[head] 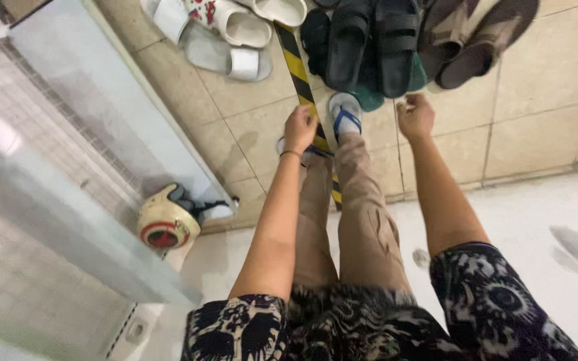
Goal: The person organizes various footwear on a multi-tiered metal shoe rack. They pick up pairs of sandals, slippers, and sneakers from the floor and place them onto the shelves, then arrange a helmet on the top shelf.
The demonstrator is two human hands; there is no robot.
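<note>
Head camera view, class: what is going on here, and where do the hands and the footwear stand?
A person stands looking down, both arms hanging. The left hand and right hand are loosely curled and hold nothing. One foot wears a blue-strapped sandal beside a yellow-and-black floor stripe. White sandals and dark sandals lie ahead; a helmet rests left.

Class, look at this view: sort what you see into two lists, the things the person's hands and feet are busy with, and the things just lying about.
In hand:
left hand, empty, hanging beside the leg
right hand, empty, fingers curled
blue-strapped sandal on the forward foot
striped floor tape under the feet

Lying about:
white sandals
black slides
brown sandals
helmet by the wall
</note>
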